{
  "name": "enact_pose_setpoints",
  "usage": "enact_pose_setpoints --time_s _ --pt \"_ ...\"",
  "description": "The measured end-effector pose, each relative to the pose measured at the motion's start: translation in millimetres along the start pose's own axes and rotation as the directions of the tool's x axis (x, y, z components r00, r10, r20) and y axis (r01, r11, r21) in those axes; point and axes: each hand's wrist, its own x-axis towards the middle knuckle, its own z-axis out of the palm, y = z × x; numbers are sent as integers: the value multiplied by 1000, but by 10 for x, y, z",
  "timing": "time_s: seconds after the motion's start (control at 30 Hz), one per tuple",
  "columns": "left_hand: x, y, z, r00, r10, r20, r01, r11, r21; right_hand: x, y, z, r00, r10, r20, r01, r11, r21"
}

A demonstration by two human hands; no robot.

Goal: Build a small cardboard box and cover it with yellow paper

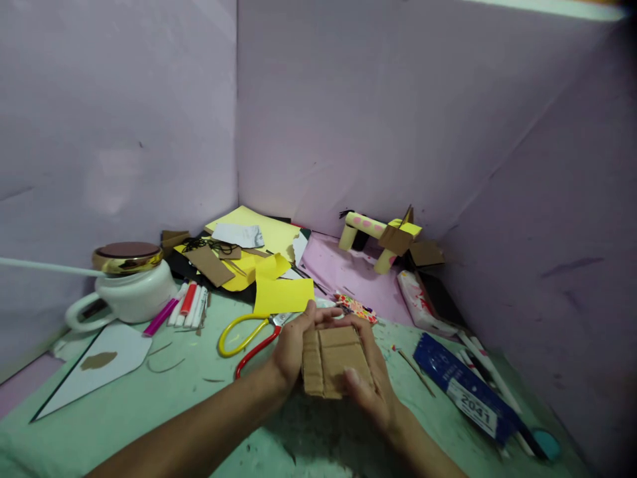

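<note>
A small brown cardboard piece with crease lines [336, 362] is held between my two hands near the front middle of the table. My left hand [293, 342] presses along its left edge, with the fingers partly hidden behind it. Around the right side wraps my right hand [371, 378], its thumb lying on the cardboard's face. Scissors with one yellow and one red handle [249, 335] lie just left of my left hand. Behind the hands is a yellow paper piece [283, 295].
A white mug with a gold-rimmed lid [134, 289] and markers [189, 305] stand left. Paper and cardboard scraps [212, 265] are piled behind. A yellow tube figure [381, 236] stands back right; a blue packet [462, 388] lies right.
</note>
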Motion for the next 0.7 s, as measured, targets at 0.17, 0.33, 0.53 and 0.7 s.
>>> enact_pose_setpoints --time_s 0.17,0.33,0.53,0.7 --pt "-41 51 -58 986 -129 102 117 986 116 63 -127 -142 996 -22 90 31 995 -98" --pt "-124 258 -96 938 -43 345 -105 910 401 193 -187 -513 983 -124 134 153 960 -233" --pt "4 34 -129 896 399 194 -441 749 494 174 -44 -498 897 311 -315 -301 950 81" --pt "2 -407 -240 752 647 124 -344 225 912 55 35 -120 830 479 -284 -423 874 237"
